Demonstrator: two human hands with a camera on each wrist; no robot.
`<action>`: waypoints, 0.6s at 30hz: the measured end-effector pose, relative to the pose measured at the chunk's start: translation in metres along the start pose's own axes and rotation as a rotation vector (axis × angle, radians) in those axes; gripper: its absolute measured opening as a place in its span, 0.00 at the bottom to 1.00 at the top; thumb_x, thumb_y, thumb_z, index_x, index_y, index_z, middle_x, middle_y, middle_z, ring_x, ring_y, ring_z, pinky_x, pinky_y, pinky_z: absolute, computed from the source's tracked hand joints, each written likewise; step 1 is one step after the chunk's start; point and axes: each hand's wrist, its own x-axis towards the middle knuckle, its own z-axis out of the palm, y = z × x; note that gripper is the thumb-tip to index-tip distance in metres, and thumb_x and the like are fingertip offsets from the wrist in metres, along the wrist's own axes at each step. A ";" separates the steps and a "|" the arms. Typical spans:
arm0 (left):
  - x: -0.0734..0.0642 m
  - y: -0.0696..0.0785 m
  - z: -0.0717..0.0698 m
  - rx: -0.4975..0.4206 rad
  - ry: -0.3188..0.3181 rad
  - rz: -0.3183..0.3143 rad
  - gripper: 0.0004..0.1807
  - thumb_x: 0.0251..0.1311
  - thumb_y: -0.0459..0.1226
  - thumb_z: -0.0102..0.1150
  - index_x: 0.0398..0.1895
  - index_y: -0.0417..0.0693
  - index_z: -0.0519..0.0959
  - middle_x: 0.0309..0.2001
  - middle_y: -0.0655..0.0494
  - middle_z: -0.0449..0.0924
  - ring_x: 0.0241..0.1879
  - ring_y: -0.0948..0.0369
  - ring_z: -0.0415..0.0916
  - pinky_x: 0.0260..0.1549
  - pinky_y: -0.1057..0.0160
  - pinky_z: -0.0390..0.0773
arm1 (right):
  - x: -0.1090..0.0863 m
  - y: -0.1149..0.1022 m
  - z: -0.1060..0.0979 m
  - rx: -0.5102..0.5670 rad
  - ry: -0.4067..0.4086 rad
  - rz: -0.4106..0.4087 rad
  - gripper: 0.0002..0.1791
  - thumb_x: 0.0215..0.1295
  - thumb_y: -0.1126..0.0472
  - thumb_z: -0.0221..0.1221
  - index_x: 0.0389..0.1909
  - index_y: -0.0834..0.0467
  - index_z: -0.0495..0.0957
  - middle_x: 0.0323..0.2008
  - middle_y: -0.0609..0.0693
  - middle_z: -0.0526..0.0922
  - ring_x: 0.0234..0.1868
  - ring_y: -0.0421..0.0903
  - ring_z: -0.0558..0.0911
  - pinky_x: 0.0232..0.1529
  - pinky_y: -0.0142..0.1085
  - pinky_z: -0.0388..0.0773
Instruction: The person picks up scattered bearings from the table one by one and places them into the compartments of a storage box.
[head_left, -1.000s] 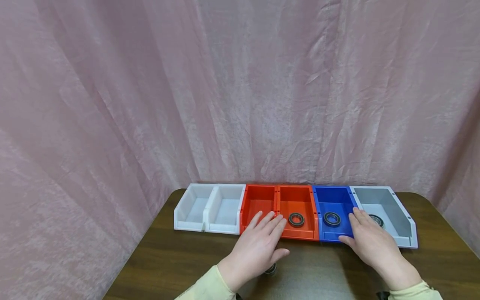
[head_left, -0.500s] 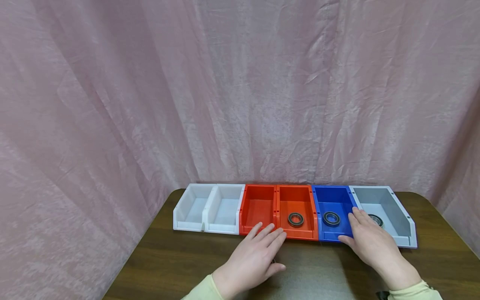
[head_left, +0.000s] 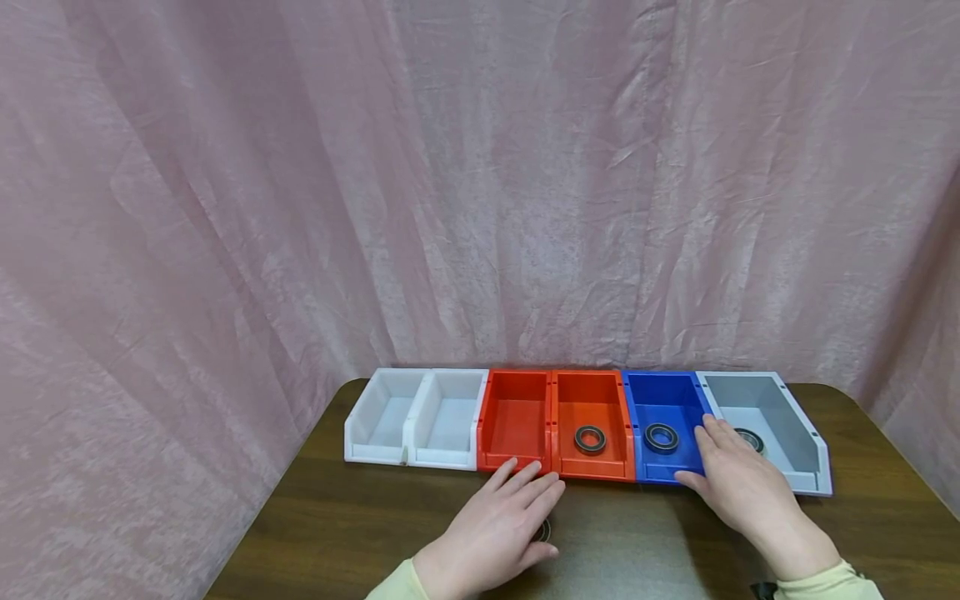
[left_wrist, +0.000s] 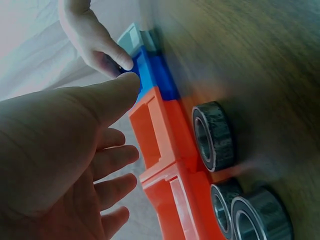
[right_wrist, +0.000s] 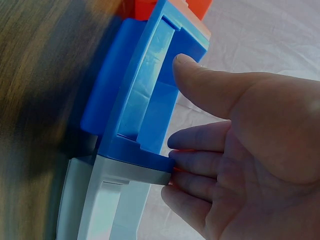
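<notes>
My left hand (head_left: 491,529) is held over the table just in front of the red bins, fingers spread and loosely extended, holding nothing. Partly hidden behind it in the head view is a ball bearing (head_left: 543,531); the left wrist view shows three bearings (left_wrist: 214,136) standing or lying on the wood near the red bins. My right hand (head_left: 742,479) is over the divide between the blue bin (head_left: 670,392) and the grey bin (head_left: 750,392), its fingers extended and its fingertips at the shared wall. One bearing (head_left: 662,438) lies in the blue bin; another (head_left: 750,439) in the grey bin is partly covered by the right hand.
The right-hand red bin (head_left: 588,400) holds a bearing (head_left: 590,439). To its left come another red bin (head_left: 516,417) and two white bins (head_left: 450,417). The row stands along the back of a brown wooden table (head_left: 322,525), against a pink curtain (head_left: 480,183).
My left hand has drawn back from the red bins, toward the near side and slightly left, uncovering more of the left red bin. The right hand has stayed in place.
</notes>
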 end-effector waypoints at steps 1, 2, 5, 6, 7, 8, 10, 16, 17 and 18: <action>-0.001 0.000 0.001 -0.005 -0.007 0.000 0.42 0.72 0.60 0.70 0.81 0.47 0.73 0.76 0.54 0.77 0.78 0.50 0.71 0.79 0.44 0.66 | 0.000 0.000 0.000 0.000 -0.002 0.002 0.44 0.69 0.49 0.75 0.67 0.82 0.73 0.72 0.83 0.69 0.73 0.80 0.70 0.72 0.69 0.70; -0.001 -0.001 0.001 -0.011 -0.016 -0.001 0.42 0.72 0.59 0.70 0.82 0.48 0.73 0.77 0.54 0.77 0.79 0.50 0.70 0.79 0.43 0.66 | 0.000 0.000 0.000 0.000 -0.005 0.004 0.44 0.69 0.49 0.75 0.67 0.82 0.73 0.72 0.83 0.69 0.73 0.80 0.70 0.72 0.69 0.70; -0.003 -0.003 0.004 -0.027 -0.042 -0.008 0.42 0.73 0.58 0.70 0.82 0.50 0.72 0.78 0.55 0.75 0.79 0.50 0.69 0.79 0.43 0.65 | 0.000 0.000 -0.001 0.002 -0.006 0.006 0.44 0.69 0.49 0.75 0.67 0.82 0.73 0.72 0.83 0.68 0.73 0.80 0.69 0.71 0.69 0.70; -0.004 -0.004 0.005 -0.031 -0.047 -0.008 0.42 0.72 0.58 0.70 0.82 0.50 0.72 0.78 0.55 0.75 0.79 0.50 0.69 0.79 0.42 0.65 | 0.000 0.000 -0.001 0.002 -0.005 0.005 0.44 0.69 0.49 0.75 0.67 0.82 0.73 0.72 0.83 0.68 0.73 0.80 0.69 0.71 0.69 0.70; -0.005 -0.005 0.005 -0.032 -0.049 -0.008 0.42 0.72 0.58 0.70 0.82 0.50 0.72 0.78 0.56 0.75 0.79 0.50 0.69 0.79 0.42 0.66 | 0.000 -0.001 -0.001 0.003 -0.003 0.003 0.44 0.69 0.49 0.75 0.67 0.82 0.73 0.72 0.83 0.69 0.73 0.80 0.70 0.71 0.69 0.70; -0.006 -0.006 0.006 -0.031 -0.047 -0.006 0.42 0.72 0.58 0.71 0.82 0.50 0.73 0.78 0.56 0.75 0.79 0.49 0.69 0.78 0.42 0.66 | 0.000 -0.001 -0.001 0.003 -0.002 0.003 0.44 0.69 0.49 0.75 0.66 0.82 0.73 0.72 0.83 0.69 0.73 0.80 0.70 0.71 0.69 0.70; -0.008 -0.007 0.008 -0.025 -0.040 -0.001 0.42 0.72 0.58 0.71 0.81 0.50 0.74 0.78 0.56 0.75 0.79 0.49 0.69 0.78 0.42 0.67 | 0.000 -0.001 -0.001 0.003 -0.002 0.003 0.44 0.69 0.49 0.75 0.66 0.82 0.73 0.72 0.83 0.69 0.73 0.80 0.70 0.71 0.69 0.71; -0.012 -0.009 0.013 -0.013 -0.035 0.006 0.41 0.70 0.58 0.73 0.80 0.49 0.75 0.77 0.54 0.76 0.78 0.48 0.70 0.77 0.41 0.68 | 0.000 -0.001 -0.002 0.003 -0.006 0.007 0.44 0.68 0.49 0.75 0.67 0.82 0.73 0.72 0.83 0.69 0.73 0.80 0.69 0.71 0.70 0.71; -0.012 -0.009 0.013 -0.013 -0.039 0.006 0.41 0.70 0.58 0.73 0.80 0.49 0.76 0.77 0.54 0.76 0.78 0.48 0.70 0.77 0.41 0.68 | 0.000 -0.001 -0.002 0.003 -0.006 0.007 0.44 0.68 0.49 0.75 0.67 0.82 0.73 0.72 0.83 0.69 0.73 0.80 0.69 0.71 0.70 0.71; -0.013 -0.010 0.013 -0.012 -0.044 0.005 0.41 0.70 0.58 0.73 0.80 0.49 0.76 0.77 0.54 0.76 0.79 0.48 0.70 0.77 0.41 0.68 | 0.000 -0.001 -0.002 0.003 -0.006 0.008 0.44 0.68 0.49 0.75 0.67 0.82 0.73 0.72 0.83 0.69 0.73 0.80 0.69 0.71 0.70 0.71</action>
